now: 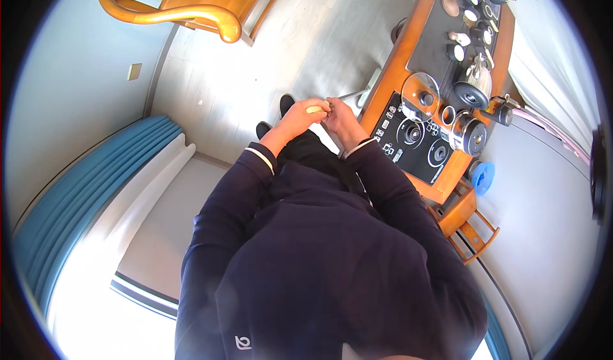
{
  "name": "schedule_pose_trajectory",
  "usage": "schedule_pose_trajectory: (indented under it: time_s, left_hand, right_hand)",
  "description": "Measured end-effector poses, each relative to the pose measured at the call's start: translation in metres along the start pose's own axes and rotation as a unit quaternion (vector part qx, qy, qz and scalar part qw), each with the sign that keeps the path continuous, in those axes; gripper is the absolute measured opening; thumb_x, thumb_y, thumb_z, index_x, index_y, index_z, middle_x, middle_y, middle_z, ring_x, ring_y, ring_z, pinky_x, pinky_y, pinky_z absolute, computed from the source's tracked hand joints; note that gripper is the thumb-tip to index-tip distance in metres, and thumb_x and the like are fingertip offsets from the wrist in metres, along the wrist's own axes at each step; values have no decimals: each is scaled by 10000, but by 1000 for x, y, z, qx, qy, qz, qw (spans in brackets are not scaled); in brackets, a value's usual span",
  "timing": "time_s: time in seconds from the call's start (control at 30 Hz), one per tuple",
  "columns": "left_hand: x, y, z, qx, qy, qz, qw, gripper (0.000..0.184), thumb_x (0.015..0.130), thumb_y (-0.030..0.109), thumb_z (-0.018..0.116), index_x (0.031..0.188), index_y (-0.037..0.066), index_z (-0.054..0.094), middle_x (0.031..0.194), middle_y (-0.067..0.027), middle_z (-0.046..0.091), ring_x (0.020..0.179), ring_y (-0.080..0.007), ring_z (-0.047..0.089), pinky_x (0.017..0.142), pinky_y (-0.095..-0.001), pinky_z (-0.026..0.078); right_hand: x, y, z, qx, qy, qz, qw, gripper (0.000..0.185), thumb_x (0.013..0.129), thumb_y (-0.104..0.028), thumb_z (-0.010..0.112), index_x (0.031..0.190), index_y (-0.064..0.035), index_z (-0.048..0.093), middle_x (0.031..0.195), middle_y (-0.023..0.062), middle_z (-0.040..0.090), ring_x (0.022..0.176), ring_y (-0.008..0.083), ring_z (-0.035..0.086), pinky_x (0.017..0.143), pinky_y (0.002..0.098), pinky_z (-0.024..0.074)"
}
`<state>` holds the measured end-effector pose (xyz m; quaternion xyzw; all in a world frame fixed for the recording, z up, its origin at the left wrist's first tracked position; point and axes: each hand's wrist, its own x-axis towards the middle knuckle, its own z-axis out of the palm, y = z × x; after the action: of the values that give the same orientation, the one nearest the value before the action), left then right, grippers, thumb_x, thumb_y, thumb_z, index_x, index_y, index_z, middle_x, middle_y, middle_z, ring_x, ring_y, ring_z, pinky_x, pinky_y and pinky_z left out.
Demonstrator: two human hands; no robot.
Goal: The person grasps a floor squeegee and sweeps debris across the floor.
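My left hand (297, 119) is closed around a small yellow piece (314, 109), which shows between the thumb and fingers. Right beside it, my right hand (342, 119) has its fingers curled in, and the fingertips of both hands meet or nearly meet. Whatever lies between the right fingers is too small to make out. A thin grey rod (352, 94) runs from near the right fingertips towards a pale upright part by the table; I cannot tell whether the hand touches it. Both hands are in front of my body, above my dark trousers and shoes (287, 105).
To the right stands a wooden table (401, 53) with a black tea tray (428, 41), several cups, a glass lid (421, 97), a glass kettle (471, 135) and a black chess-like printed panel (396, 140). A wooden chair (211, 2) is at upper left; blue curtains (96, 200) hang left.
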<state>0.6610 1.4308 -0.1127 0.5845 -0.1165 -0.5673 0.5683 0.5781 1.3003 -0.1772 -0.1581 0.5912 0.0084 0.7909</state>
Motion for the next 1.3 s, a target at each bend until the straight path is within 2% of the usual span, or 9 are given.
schedule_pose_trajectory:
  time_s: [0.5, 0.67, 0.87, 1.3]
  left_hand:
    - [-4, 3, -9, 12, 12, -2, 1000, 143, 833, 61, 593, 970, 51, 631, 964, -41, 618, 860, -119, 563, 732, -241, 470]
    - [-11, 16, -15, 32, 31, -3, 999, 141, 838, 64, 590, 973, 44, 623, 951, -47, 619, 839, -117, 567, 711, -234, 468]
    - [-22, 33, -28, 32, 54, 14, 998, 132, 840, 58, 587, 966, 41, 625, 913, -37, 624, 783, -101, 568, 691, -226, 466]
    - [-45, 55, -61, 66, 120, 28, 990, 111, 820, 36, 602, 928, 43, 627, 874, -37, 637, 748, -94, 578, 658, -215, 467]
  right_hand:
    - [3, 2, 6, -19, -43, 16, 999, 170, 872, -144, 502, 930, 16, 491, 848, 128, 538, 760, 255, 536, 639, 356, 453]
    - [-9, 4, 26, -19, -34, 6, 999, 158, 875, -132, 496, 930, 15, 482, 844, 128, 533, 756, 255, 536, 638, 358, 456]
    - [-4, 11, 42, -18, -82, 19, 996, 154, 877, -126, 493, 940, 13, 474, 863, 125, 528, 760, 251, 536, 646, 363, 462]
    - [-19, 26, 102, -23, -98, 37, 994, 148, 864, -123, 515, 941, -4, 471, 846, 120, 523, 740, 246, 528, 638, 361, 460]
